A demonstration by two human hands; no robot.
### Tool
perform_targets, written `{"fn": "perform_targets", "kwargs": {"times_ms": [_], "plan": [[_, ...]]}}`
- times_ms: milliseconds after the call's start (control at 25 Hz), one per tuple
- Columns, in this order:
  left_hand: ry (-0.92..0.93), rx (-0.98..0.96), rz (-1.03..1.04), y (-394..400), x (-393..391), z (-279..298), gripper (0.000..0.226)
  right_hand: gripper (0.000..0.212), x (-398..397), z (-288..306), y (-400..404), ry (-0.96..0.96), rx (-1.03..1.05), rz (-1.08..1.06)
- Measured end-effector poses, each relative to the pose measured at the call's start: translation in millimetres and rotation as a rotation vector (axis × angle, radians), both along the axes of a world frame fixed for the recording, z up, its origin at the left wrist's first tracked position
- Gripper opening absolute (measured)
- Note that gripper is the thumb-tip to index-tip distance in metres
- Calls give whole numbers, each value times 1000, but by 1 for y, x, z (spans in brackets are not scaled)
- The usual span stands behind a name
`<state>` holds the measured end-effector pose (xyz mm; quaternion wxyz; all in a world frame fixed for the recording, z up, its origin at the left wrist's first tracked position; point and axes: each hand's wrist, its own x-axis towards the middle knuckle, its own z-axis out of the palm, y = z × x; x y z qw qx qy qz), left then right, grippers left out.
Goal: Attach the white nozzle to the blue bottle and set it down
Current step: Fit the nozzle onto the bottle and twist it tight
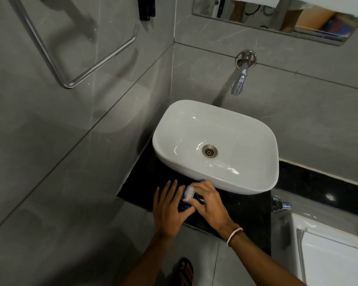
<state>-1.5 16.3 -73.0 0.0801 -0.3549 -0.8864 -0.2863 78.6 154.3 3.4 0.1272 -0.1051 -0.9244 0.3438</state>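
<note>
On the grey tiled wall at the far left hangs a chrome towel bar (74, 65). Below and to its right, a black stone table (246, 215) juts from the wall corner and carries a white basin (215, 178), which sits toward the table's back and right, its metal drain (209, 150) in the middle. A chrome tap (241, 75) comes out of the wall above the basin's back rim.

At the table's front edge, near its left corner and just in front of the basin's front rim, both hands meet around the task's things. The left hand (168, 207) lies with its fingers spread and stretched toward the basin, its thumb and palm pressed against the left side of the blue bottle (184, 205); only a small dark-blue patch of the bottle shows between the two hands. The white nozzle (189, 193) sits on top of the bottle, between the fingertips of both hands. The right hand (208, 201) is curled over the nozzle and bottle from the right, its fingers closed on the nozzle and its thumb against the bottle. Whether the nozzle is fully seated on the bottle cannot be told. The right wrist wears a pale wristband (234, 236).

Farther right, past the table's right edge, stands a white toilet tank (329, 250).
</note>
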Motion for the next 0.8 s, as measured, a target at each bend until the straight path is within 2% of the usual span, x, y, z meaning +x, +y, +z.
{"fn": "perform_targets", "kwargs": {"times_ms": [120, 200, 280, 400, 480, 600, 640, 720, 800], "plan": [[0, 12, 15, 1, 3, 2, 72, 63, 1, 13, 5, -35, -59, -15], [10, 24, 16, 1, 3, 3, 69, 73, 4, 19, 4, -10, -84, -22], [16, 13, 8, 0, 3, 4, 69, 67, 6, 22, 1, 1, -85, 29], [14, 31, 18, 0, 4, 4, 70, 44, 6, 21, -5, 33, -82, 28], [35, 63, 26, 0, 6, 3, 68, 31, -1, 26, -11, 44, -34, -87], [57, 86, 41, 1, 6, 6, 74, 40, -21, 34, -19, -22, 176, -304], [60, 85, 42, 1, 5, 7, 75, 34, -27, 37, -20, -51, 184, -345], [61, 77, 41, 2, 4, 9, 74, 15, -33, 39, -21, -107, 121, -389], [54, 84, 43, 2, 4, 11, 74, 6, -34, 42, -16, -143, 22, -390]]}}
